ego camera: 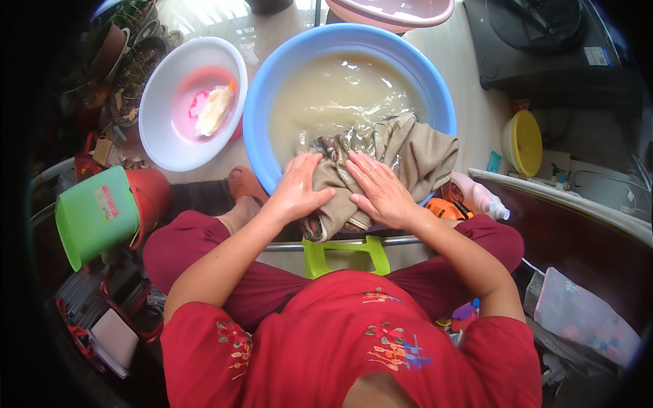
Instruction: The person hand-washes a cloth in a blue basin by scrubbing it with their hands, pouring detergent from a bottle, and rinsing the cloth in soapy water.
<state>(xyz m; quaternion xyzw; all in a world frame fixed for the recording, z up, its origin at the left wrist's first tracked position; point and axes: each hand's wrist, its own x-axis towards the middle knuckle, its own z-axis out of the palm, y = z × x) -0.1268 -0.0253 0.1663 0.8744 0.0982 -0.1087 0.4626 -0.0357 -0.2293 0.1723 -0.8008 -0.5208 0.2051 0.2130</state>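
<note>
A wet beige-brown garment (423, 148) with a dark patterned part lies bunched over the near rim of a blue plastic basin (257, 117). Cloudy, greyish water (331, 97) fills the basin behind it. My left hand (303, 188) rests on the cloth's left side, fingers pointing forward and thumb spread. Flat on the middle of the bundle is my right hand (382, 191), its wet fingers stretched out and its thumb apart. Neither hand shows a grip around the cloth. What lies beneath the bundle is mostly hidden.
Left of the basin, a white basin (153, 117) holds a pale bar-like item (214, 109). A green bin (97, 214) and a red bucket (153, 199) lie farther left. Bottles (479, 196) stand at right, near a sink counter (561, 199). A lime-green plastic handle (319, 257) is close before me.
</note>
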